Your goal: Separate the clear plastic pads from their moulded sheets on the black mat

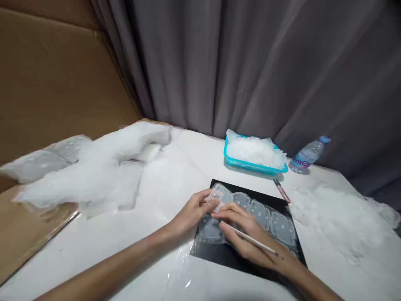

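Note:
My left hand (200, 201) is closed on the edge of a small clear plastic case (220, 193), raised a little above a black sheet (219, 253). My right hand (242, 228) meets it from the right, its fingertips at the case's lower edge. A thin white stick (250, 239) lies in the right hand and points back toward the wrist; its front end is hidden by the fingers. Several similar clear cases with pale dots, one of them a clear case (282, 228), lie in rows on the sheet, partly covered by my right hand.
A blue basket (255, 167) filled with white fluffy material stands behind the sheet, beside a water bottle (308, 156). Tweezers (282, 192) lie near the sheet's right corner. White fluff (347, 221) spreads at right; white bags (94, 171) pile up at left by cardboard (56, 79).

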Tool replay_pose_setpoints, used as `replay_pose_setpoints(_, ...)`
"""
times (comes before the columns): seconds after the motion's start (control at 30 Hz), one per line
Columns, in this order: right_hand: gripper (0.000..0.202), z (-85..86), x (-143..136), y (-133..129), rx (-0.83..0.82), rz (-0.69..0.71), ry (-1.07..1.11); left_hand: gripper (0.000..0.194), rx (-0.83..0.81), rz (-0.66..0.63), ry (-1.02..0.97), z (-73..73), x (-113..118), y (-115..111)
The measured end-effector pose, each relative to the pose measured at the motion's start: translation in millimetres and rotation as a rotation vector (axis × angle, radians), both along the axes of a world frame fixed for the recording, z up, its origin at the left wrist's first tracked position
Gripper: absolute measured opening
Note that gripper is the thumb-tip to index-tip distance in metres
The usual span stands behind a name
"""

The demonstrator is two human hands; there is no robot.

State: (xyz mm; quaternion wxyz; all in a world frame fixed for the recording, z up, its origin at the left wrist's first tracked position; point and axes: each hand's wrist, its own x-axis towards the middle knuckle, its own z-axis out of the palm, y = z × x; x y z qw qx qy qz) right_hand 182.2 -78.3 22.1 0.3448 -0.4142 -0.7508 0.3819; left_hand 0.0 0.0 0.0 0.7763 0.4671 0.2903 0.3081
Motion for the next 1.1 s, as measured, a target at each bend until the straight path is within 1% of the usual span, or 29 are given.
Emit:
replay_pose_setpoints(0.03, 0.024, 2.8, 7.8, 3.6, 0.054, -0.048, -0.011, 0.029, 0.002, 0.004, -0.009, -0.9, -0.4, 1.4)
replay_pose_setpoints(0.13, 0.034, 7.5, 26.2, 17.7, 0.190, -0.191, -0.059, 0.032, 0.045, 0.003, 0.018, -3.5, -1.6, 4.3)
replay_pose_setpoints(0.2, 0.038, 6.0, 31.3, 30.3, 0.273, -0.318, -0.108, 0.034, 0.105, -0.004, 0.090, -4.5, -2.3, 4.6)
replay_pose_setpoints(0.23, 0.036, 4.1, 31.5, 36.9, 0.285, -0.340, -0.129, 0.034, 0.149, -0.013, 0.135, -4.6, -2.6, 4.3)
replay_pose_setpoints(0.27, 0.034, 1.8, 30.4, 43.0, 0.274, -0.327, -0.153, 0.033, 0.198, -0.026, 0.176, -4.2, -2.7, 4.0)
replay_pose_setpoints(0.37, 0.024, -3.6, 22.6, 54.9, 0.196, -0.208, -0.217, 0.033, 0.361, -0.077, 0.266, -0.5, -2.6, 3.3)
replay_pose_setpoints(0.4, 0.021, -3.9, 19.6, 56.3, 0.182, -0.192, -0.230, 0.035, 0.415, -0.084, 0.295, 1.0, -2.6, 3.4)
replay_pose_setpoints(0.47, 0.018, -2.2, 14.3, 56.4, 0.179, -0.215, -0.236, 0.038, 0.530, -0.090, 0.366, 2.6, -2.5, 3.6)
replay_pose_setpoints(0.53, 0.019, 0.8, 10.3, 56.5, 0.187, -0.245, -0.247, 0.038, 0.704, -0.091, 0.455, 0.3, -2.4, 1.7)
replay_pose_setpoints(0.6, 0.017, 1.9, 8.3, 60.6, 0.153, -0.291, -0.279, 0.035, 0.930, -0.067, 0.547, -6.2, -2.2, -4.3)
replay_pose_setpoints(0.63, 0.015, 1.0, 8.5, 64.8, 0.120, -0.334, -0.294, 0.033, 1.042, -0.050, 0.582, -10.4, -2.2, -8.9)
replay_pose_setpoints(0.7, 0.012, -4.2, 12.1, 76.9, 0.051, -0.464, -0.314, 0.033, 1.265, -0.031, 0.617, -17.9, -2.5, -19.1)
replay_pose_setpoints(0.77, 0.012, -12.4, 19.4, 90.3, 0.012, -0.587, -0.323, 0.035, 1.445, -0.049, 0.598, -20.2, -4.0, -26.2)
replay_pose_setpoints(0.8, 0.012, -16.7, 23.7, 96.0, 0.005, -0.621, -0.326, 0.036, 1.493, -0.051, 0.586, -18.6, -5.4, -27.3)
replay_pose_setpoints(0.83, 0.013, -20.6, 27.8, 100.6, -0.002, -0.643, -0.325, 0.035, 1.478, -0.040, 0.575, -15.2, -7.0, -26.5)
replay_pose_setpoints(0.87, 0.014, -23.6, 31.4, 103.7, -0.009, -0.653, -0.320, 0.033, 1.386, -0.017, 0.569, -10.8, -8.7, -24.1)
replay_pose_setpoints(0.93, 0.018, -26.3, 36.3, 106.0, -0.017, -0.639, -0.294, 0.028, 1.081, 0.052, 0.562, -1.2, -11.4, -16.0)
replay_pose_setpoints(1.0, 0.028, -23.9, 38.5, 104.5, -0.022, -0.591, -0.249, 0.030, 0.758, 0.102, 0.517, 4.5, -12.0, -6.9)
replay_pose_setpoints(1.1, 0.047, -13.7, 40.3, 98.2, -0.045, -0.432, -0.183, 0.034, 0.360, 0.120, 0.293, 2.3, -8.5, 2.9)
